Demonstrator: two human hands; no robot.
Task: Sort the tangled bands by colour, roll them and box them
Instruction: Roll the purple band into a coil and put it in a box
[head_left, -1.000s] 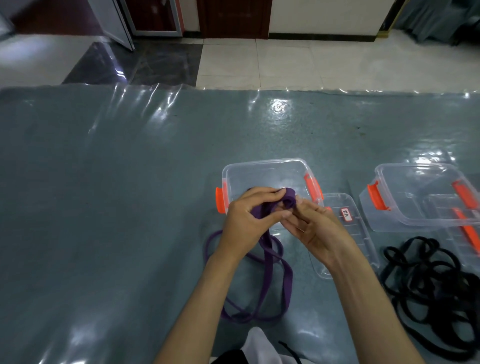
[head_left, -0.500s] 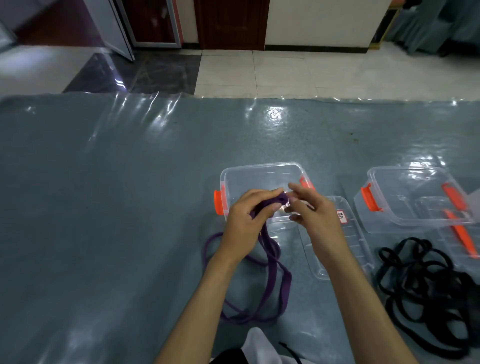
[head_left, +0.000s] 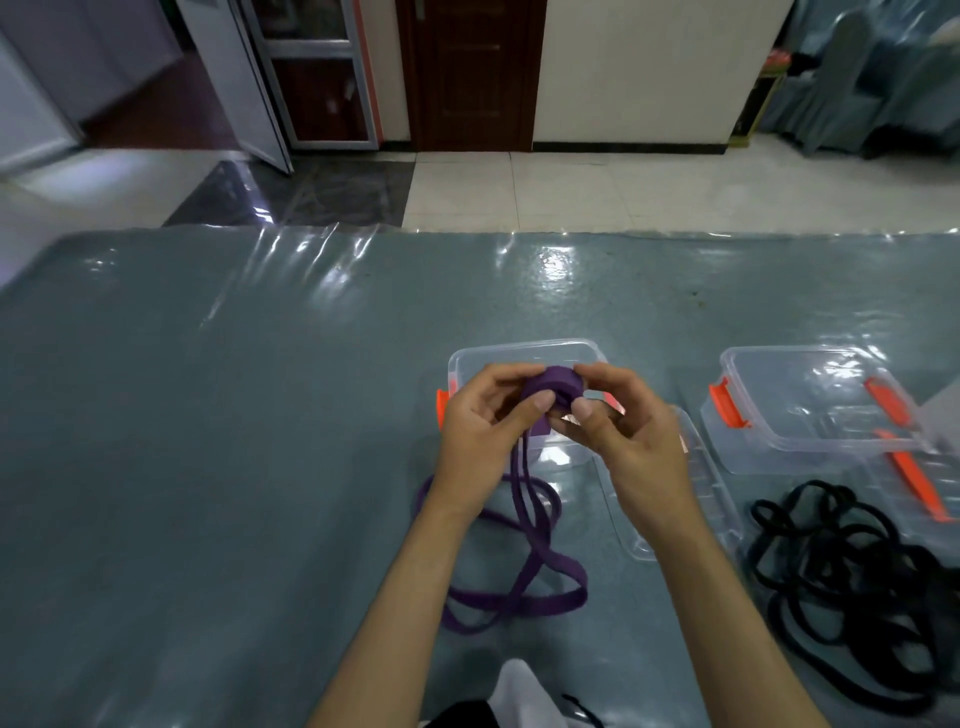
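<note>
Your grey-green plastic-covered worktop (head_left: 208, 467) carries everything. At four o'clock lies the tangled heap of black bands (head_left: 852, 582), untouched, just below the second clear plastic box with orange latches (head_left: 810, 410) at three o'clock. The first clear orange-latched box (head_left: 524, 358) sits at centre, its clear lid (head_left: 691, 499) flat beside it. The long purple flat band (head_left: 519, 561) trails loose at six o'clock; its coil (head_left: 556, 387) is thicker than a second ago, so rolling advances and the tail shortens. Your left hand (head_left: 488, 431) and right hand (head_left: 623, 431) both have fingers (head_left: 543, 401) closed on that coil, above the box.
</note>
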